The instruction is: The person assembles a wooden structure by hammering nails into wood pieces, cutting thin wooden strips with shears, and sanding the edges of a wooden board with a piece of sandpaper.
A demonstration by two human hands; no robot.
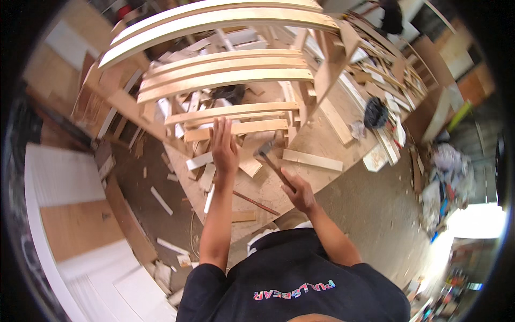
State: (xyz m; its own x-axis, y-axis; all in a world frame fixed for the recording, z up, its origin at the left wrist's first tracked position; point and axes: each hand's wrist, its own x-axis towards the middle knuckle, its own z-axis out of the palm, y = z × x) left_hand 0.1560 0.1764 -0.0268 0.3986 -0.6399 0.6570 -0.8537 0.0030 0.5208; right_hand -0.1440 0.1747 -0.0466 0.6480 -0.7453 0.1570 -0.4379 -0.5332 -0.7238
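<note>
A tiered wooden rack (225,78) with slatted steps stands on a plywood-topped table (322,174) in front of me. My left hand (224,145) is stretched flat, its fingers together, at the lowest slat (263,127); whether it touches the slat I cannot tell. In my right hand (300,192) is a hammer (274,165), gripped by its handle, with the dark head pointing up and left toward the rack's bottom step. Loose wood offcuts (313,160) lie on the table close to the hammer.
Piled wood scraps (383,75) cover the table's far right, near a black plastic bag (376,112). A thin reddish rod (256,203) lies at the near edge. White panels (102,257) lean at left. More offcuts (161,200) litter the floor. Bundled plastic (448,172) sits at right.
</note>
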